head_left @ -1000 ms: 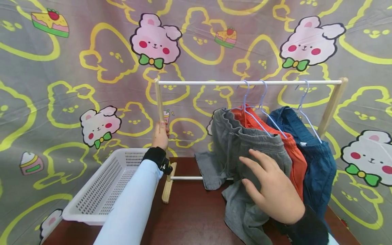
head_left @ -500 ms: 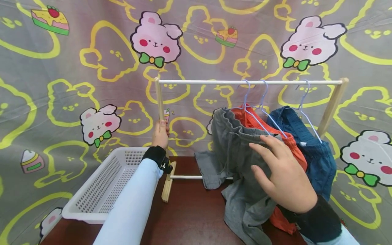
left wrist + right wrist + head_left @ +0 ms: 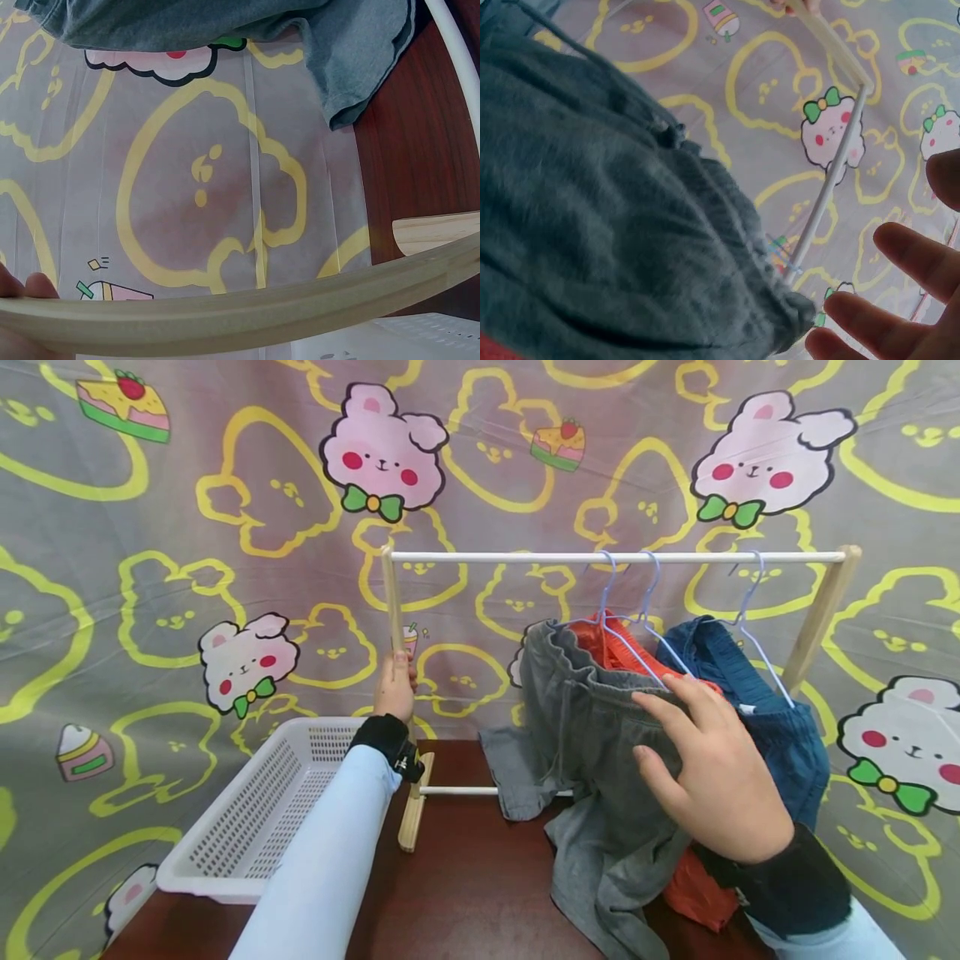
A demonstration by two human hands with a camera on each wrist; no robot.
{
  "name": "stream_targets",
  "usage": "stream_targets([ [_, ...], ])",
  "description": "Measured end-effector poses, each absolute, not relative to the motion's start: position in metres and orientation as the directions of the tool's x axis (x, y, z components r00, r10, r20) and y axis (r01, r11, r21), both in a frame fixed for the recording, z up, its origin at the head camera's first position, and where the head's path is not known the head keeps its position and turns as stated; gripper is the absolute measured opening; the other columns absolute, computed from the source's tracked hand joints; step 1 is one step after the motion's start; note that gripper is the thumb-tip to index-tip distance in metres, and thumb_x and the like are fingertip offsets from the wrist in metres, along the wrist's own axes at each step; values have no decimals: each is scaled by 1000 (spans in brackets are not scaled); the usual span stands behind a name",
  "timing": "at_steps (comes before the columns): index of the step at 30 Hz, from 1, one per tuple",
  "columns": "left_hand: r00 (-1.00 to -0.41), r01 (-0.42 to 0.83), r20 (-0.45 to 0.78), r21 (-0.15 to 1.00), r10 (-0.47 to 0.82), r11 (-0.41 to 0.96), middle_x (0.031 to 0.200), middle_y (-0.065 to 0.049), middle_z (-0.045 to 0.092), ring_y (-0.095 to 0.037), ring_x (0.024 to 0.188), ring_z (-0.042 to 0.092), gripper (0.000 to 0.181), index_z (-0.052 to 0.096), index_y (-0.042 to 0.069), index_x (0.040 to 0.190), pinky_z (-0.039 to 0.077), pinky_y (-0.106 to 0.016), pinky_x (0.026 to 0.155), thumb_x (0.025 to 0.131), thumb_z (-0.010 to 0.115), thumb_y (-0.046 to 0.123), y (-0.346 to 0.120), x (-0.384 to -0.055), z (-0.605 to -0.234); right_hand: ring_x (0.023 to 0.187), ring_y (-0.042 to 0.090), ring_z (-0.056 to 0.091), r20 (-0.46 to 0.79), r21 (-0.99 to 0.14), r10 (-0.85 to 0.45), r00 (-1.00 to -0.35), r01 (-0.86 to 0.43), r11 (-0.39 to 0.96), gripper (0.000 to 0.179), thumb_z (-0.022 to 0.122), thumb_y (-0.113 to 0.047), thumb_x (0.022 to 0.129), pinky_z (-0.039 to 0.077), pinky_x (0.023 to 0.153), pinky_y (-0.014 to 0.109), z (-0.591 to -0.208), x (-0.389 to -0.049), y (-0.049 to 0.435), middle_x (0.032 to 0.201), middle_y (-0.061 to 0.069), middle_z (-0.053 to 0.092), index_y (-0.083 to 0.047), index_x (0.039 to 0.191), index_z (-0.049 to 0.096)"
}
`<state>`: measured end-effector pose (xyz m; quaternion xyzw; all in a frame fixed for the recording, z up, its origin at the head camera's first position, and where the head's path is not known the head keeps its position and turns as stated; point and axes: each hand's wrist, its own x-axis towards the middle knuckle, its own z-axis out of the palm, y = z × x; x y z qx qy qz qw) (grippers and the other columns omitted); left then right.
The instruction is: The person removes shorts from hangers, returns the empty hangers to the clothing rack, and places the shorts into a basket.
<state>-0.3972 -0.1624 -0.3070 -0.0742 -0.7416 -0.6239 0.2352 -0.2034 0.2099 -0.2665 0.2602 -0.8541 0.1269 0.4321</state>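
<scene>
My left hand (image 3: pixel 394 687) grips the left wooden post (image 3: pixel 392 602) of a small clothes rack; in the left wrist view its fingers (image 3: pixel 39 286) wrap the post (image 3: pixel 225 328). Grey trousers (image 3: pixel 615 752) hang nearest on the rack, one leg spread on the table. My right hand (image 3: pixel 723 777) hovers in front of their waistband's right side with fingers spread, holding nothing. The right wrist view has the fingers (image 3: pixel 911 259) beside the grey waistband (image 3: pixel 727 225). Orange trousers (image 3: pixel 701 893) and blue trousers (image 3: pixel 787 760) hang behind, partly covered by the hand and the grey pair.
Purple-blue hangers (image 3: pixel 603 602) hook over the white top rail (image 3: pixel 487 557), all toward its right half. A white perforated basket (image 3: pixel 210 887) stands left of the rack on the dark red table (image 3: pixel 465 877). A patterned curtain (image 3: pixel 487 468) closes off the back.
My right hand has moved up and to the right across the grey trousers, uncovering more of their front and the lower orange leg. My left hand keeps its grip on the post.
</scene>
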Motion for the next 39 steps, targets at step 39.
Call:
stream_targets([
  [39, -882, 408, 439, 893, -168, 192, 97, -13, 43, -35, 91, 47, 45, 42, 4, 124, 36, -31, 79, 111, 21, 42, -160, -397, -309, 99, 45, 61, 569, -254, -28, -822, -207, 945, 32, 57, -14, 98, 49, 85, 67, -244, -257, 223, 114, 28, 62, 7, 123, 59],
])
